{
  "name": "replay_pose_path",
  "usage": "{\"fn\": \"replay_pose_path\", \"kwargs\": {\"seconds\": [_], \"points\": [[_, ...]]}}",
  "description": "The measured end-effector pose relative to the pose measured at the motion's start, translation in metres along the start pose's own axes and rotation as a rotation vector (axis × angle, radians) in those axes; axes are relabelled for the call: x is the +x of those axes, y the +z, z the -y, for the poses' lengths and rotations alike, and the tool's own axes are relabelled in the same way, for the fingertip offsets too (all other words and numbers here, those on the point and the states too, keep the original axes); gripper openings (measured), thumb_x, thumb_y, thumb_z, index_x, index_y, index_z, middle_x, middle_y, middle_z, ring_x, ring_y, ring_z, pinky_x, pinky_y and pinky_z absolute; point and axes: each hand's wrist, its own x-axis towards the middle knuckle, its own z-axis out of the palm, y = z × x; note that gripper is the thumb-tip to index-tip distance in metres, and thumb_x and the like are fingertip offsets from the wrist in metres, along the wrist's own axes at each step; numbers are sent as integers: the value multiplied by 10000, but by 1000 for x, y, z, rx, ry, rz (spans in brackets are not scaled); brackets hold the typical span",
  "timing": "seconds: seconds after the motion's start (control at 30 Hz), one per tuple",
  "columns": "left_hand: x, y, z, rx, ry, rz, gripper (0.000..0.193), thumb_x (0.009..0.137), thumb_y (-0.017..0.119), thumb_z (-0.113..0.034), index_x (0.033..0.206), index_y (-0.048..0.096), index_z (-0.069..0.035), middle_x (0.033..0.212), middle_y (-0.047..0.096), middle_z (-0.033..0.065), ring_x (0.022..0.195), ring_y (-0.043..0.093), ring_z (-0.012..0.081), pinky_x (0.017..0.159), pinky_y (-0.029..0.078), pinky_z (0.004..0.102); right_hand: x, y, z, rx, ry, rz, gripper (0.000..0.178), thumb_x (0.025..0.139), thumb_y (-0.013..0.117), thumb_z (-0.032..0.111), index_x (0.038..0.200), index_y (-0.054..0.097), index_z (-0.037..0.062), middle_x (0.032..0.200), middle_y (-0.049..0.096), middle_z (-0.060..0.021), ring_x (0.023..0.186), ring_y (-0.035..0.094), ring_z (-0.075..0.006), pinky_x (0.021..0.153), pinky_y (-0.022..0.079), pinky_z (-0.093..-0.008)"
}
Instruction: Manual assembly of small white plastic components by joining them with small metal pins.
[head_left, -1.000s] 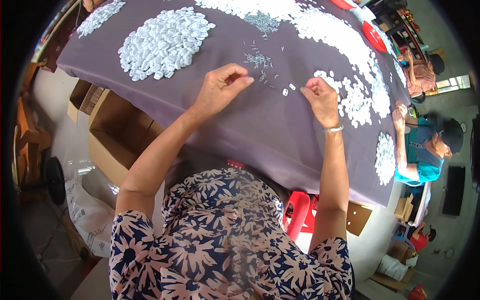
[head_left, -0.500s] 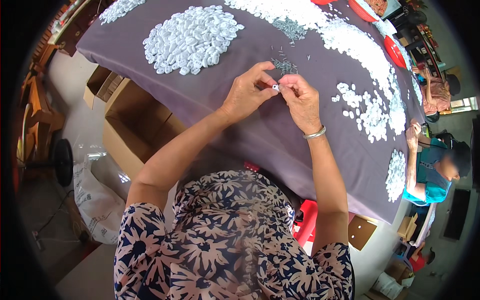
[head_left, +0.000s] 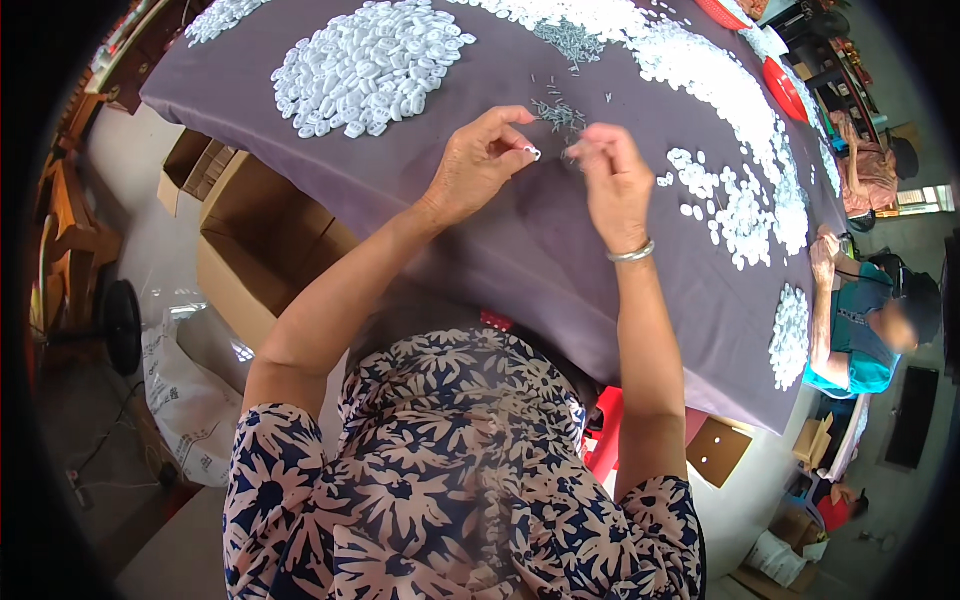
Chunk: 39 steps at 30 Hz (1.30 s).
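Note:
My left hand [head_left: 482, 160] is closed in a pinch. Between its thumb and fingers sits a small white plastic piece [head_left: 533, 154] with a dark spot on it. My right hand [head_left: 613, 180] is to the right of it, apart from that piece, over the cloth. Its fingertips are smeared by motion, so whether they hold anything is unclear. Just beyond both hands lies a little pile of thin grey pins [head_left: 560, 116], with a few pins scattered around it. A larger pile of grey pins [head_left: 570, 42] lies farther off.
A purple-grey cloth [head_left: 530, 240] covers the table. A heap of white oval pieces [head_left: 365, 70] is at the far left. More white pieces [head_left: 745, 215] spread along the right, near a red basket [head_left: 785, 92]. Another person [head_left: 860, 330] sits at the right edge. An open cardboard box [head_left: 240, 255] stands at left.
My hands have parted. The right hand has moved a little to the right and away from the white piece, which stays in my left hand. The view has shifted slightly.

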Motion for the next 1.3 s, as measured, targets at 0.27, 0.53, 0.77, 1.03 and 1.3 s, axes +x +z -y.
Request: {"fn": "replay_pose_path", "kwargs": {"seconds": [0.27,0.53,0.77,1.03,1.3], "points": [[1,1,7,137,34,-35,326,829,664,-30,1135,554,-50,825,631,36,726,572,96,686,488,253,13,-51,-29,-271,-41,19,39,858,667,27,875,634,16,780,572,53,659,490,-24,607,424,-191],[-1,4,6,170,39,-51,335,830,662,-29,1144,548,-51,827,631,38,732,574,102,696,492,263,12,-34,-12,-655,-252,318,95,786,688,13,810,599,38,763,575,-27,712,544,-149,606,449,-297],[-1,3,3,54,38,16,363,854,642,0,1190,530,-76,823,594,-22,746,522,33,677,442,193,8,-23,-5,-442,-99,215,62,862,626,41,850,568,22,768,564,-38,684,534,-128,616,437,-268],[-1,4,4,68,57,74,392,844,643,3,1208,521,-74,821,594,-12,759,535,43,706,459,206,5,0,4,192,136,250,107,928,598,101,980,640,18,807,582,18,671,470,-54,595,396,-208],[-1,4,3,86,16,79,408,839,645,-4,1219,505,-57,818,605,3,756,544,60,707,464,224,3,8,2,311,298,205,121,907,632,106,962,655,1,786,612,2,651,484,-52,585,397,-197]]}}
